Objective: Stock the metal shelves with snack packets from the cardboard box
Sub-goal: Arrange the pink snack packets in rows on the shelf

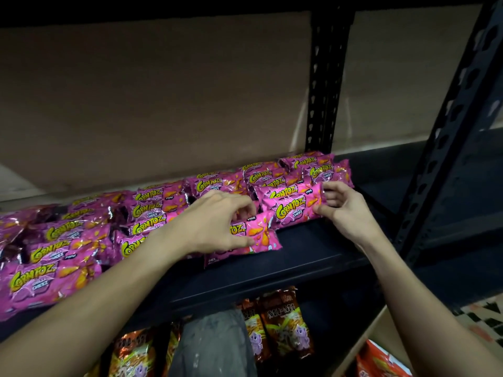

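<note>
Pink glossy pkts (292, 209), yellow-green logo, orange chip pics.

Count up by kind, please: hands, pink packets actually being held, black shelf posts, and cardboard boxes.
Hands: 2, left hand and right hand
Pink foil snack packets held: 2
Black perforated metal posts: 2
Brown cardboard box: 1
Total: 7

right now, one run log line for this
phase: stocking metal shelf | left hand: grips front pink packet | right hand: pinches end of adjacent pink packet | cardboard box: lower right
</note>
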### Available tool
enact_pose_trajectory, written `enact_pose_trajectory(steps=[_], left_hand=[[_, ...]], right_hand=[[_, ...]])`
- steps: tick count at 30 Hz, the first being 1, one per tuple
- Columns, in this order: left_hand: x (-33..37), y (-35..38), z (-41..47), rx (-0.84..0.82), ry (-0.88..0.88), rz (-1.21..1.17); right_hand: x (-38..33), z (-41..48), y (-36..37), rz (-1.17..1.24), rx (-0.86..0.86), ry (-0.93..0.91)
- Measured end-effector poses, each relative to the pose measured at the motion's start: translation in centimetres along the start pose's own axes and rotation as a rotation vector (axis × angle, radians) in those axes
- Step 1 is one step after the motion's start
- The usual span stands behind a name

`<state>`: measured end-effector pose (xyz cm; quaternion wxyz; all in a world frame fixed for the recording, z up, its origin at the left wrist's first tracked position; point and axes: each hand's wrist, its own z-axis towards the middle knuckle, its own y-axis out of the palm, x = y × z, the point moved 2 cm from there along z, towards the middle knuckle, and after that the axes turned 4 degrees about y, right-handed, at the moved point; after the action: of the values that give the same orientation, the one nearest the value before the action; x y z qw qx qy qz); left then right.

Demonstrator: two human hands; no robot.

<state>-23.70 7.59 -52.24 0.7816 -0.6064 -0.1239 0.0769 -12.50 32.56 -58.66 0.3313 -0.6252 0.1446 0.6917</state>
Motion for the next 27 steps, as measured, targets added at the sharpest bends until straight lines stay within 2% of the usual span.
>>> enact_pose_trajectory(steps=[6,27], left_hand=[[-0.8,0.0,-0.4,0.059,-0.075,0.036],[-0.2,0.3,-0.4,0.042,-0.118,-0.036]], right_hand=[[-0.2,-0.5,0.1,-0.017,-0.030,0.015],[0.3,-1.8,-0.6,-0.342,-0.008,0.002]])
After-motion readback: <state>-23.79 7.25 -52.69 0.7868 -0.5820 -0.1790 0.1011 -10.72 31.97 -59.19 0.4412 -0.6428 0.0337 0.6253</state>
